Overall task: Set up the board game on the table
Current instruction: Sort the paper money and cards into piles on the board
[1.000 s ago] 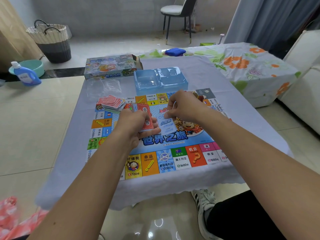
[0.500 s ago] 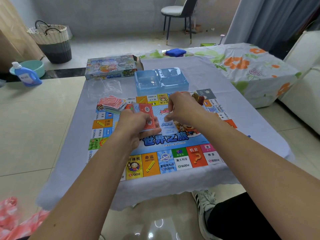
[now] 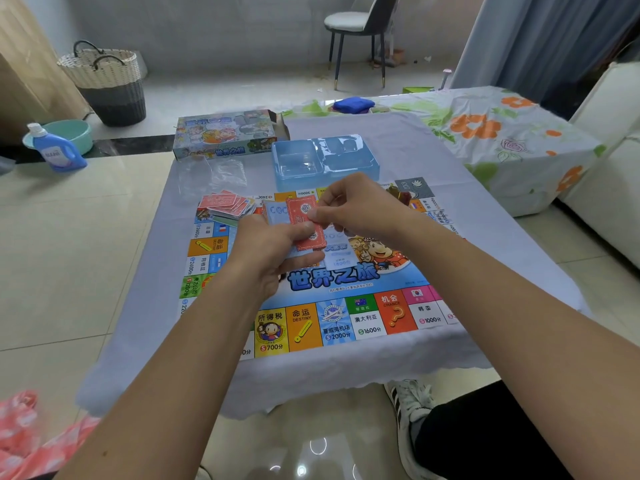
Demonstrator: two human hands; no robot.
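The colourful game board lies flat on the grey-clothed table. My left hand grips a stack of cards above the board's middle, a red-backed card on top and blue ones behind. My right hand pinches the right edge of that top red card. A pale blue card lies on the board just under my hands. A loose pile of red cards sits on the board's far left corner.
A blue plastic insert tray and the game box stand at the table's far side, with clear plastic wrap beside them. Small dark game pieces lie behind my right hand. A flowered cloth covers furniture to the right.
My right hand left the pale blue card lying on the board and came back up to pinch the top red card of the stack. My left hand stayed put.
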